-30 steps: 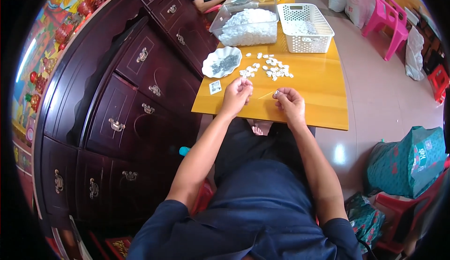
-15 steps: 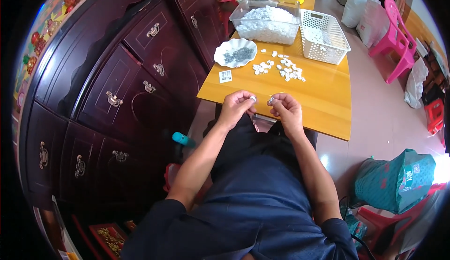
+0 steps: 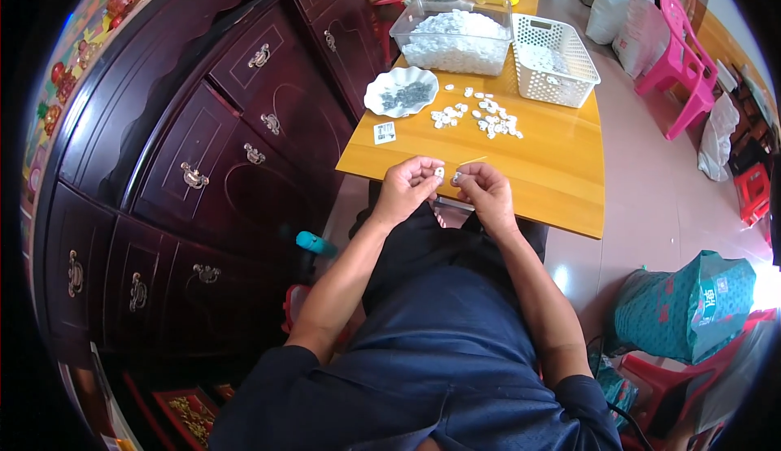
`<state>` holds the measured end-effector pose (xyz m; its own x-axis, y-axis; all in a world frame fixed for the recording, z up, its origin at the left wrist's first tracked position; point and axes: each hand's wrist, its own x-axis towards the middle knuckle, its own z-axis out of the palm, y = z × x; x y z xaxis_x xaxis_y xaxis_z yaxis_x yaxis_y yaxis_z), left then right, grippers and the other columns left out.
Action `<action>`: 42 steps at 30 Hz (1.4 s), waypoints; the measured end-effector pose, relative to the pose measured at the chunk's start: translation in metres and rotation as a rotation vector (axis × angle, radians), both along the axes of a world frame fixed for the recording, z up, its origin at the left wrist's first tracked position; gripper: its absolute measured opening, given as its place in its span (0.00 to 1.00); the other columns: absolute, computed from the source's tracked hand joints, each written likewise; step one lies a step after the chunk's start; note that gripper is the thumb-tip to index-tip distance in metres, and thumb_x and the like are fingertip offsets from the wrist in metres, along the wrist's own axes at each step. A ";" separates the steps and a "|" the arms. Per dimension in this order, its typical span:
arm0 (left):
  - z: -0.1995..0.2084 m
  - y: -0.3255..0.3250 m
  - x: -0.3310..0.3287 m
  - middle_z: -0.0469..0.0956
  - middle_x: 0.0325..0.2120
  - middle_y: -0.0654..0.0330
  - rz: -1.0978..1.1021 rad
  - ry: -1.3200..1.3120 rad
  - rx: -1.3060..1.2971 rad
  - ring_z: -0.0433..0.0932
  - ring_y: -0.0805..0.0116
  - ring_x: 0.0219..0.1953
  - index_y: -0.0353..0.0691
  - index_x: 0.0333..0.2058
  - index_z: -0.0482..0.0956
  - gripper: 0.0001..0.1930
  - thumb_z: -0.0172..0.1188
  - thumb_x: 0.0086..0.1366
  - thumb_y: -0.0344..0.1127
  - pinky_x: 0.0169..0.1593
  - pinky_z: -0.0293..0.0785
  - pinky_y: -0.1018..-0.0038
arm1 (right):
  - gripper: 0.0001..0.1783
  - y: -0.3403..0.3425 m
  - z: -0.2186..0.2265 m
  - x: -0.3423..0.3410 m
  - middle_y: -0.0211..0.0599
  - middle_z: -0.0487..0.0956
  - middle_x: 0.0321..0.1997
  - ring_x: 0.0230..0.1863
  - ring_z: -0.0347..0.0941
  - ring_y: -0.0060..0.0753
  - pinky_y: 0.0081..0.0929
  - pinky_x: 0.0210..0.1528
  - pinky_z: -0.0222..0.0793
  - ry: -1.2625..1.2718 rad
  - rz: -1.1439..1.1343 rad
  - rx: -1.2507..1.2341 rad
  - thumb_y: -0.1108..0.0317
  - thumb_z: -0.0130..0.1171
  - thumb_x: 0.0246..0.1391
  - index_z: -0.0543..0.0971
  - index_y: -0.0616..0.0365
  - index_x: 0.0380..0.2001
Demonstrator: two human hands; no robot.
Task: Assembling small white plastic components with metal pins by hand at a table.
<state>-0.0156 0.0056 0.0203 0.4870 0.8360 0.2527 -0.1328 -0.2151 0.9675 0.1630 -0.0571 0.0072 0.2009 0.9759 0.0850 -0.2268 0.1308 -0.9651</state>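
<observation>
The left hand (image 3: pixel 409 189) and the right hand (image 3: pixel 488 194) are positioned at centre frame, at the near edge of the yellow-brown wooden table (image 3: pixel 553 183). The left thumb and fingers are closed on a small white oval piece (image 3: pixel 439 172); the right thumb and fingers pinch a small grey-and-white piece (image 3: pixel 457 178) (its exact form is mostly hidden by the fingertips). Compared with half a second ago, the gap between the two held pieces has narrowed; they now sit just beside each other. One second ago, the left fingers were near the scattered white oval pieces (image 3: pixel 496 119), which lie above the hands in the frame. The scalloped white dish (image 3: pixel 373 97) at upper centre-left holds dark grey bits. Markings: the small square white card (image 3: pixel 384 133) below the dish bears dark print, too small to read; the teal patterned bag (image 3: pixel 687 305) at lower right carries pale printed characters.
</observation>
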 end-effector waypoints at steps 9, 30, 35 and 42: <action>-0.005 0.000 0.002 0.81 0.35 0.65 -0.035 0.051 0.083 0.77 0.85 0.33 0.33 0.50 0.78 0.13 0.60 0.67 0.22 0.36 0.76 0.85 | 0.08 -0.001 0.002 0.001 0.31 0.83 0.33 0.33 0.77 0.17 0.16 0.36 0.72 -0.022 0.005 -0.006 0.72 0.60 0.61 0.80 0.63 0.41; 0.000 -0.003 0.002 0.84 0.34 0.62 0.028 0.120 0.212 0.80 0.80 0.32 0.32 0.46 0.83 0.11 0.64 0.64 0.23 0.38 0.77 0.81 | 0.07 0.000 -0.002 -0.001 0.29 0.82 0.30 0.29 0.75 0.16 0.15 0.33 0.70 -0.087 0.037 -0.018 0.71 0.61 0.61 0.81 0.64 0.40; 0.005 -0.003 0.000 0.82 0.32 0.60 0.015 0.207 0.349 0.80 0.76 0.32 0.32 0.45 0.83 0.12 0.64 0.62 0.21 0.38 0.78 0.79 | 0.07 -0.002 0.000 0.000 0.28 0.82 0.29 0.27 0.75 0.16 0.14 0.31 0.69 -0.063 0.072 -0.082 0.71 0.62 0.61 0.82 0.63 0.39; 0.011 -0.006 0.000 0.81 0.30 0.60 0.026 0.258 0.398 0.79 0.74 0.29 0.34 0.43 0.84 0.12 0.64 0.59 0.21 0.36 0.77 0.76 | 0.08 -0.004 0.005 0.000 0.31 0.82 0.27 0.25 0.75 0.17 0.16 0.27 0.70 0.057 0.138 -0.130 0.69 0.61 0.62 0.82 0.65 0.37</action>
<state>-0.0154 -0.0005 0.0309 0.5561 0.7118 0.4291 0.1116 -0.5756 0.8101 0.1632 -0.0607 0.0119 0.0651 0.9966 -0.0513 -0.2886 -0.0304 -0.9570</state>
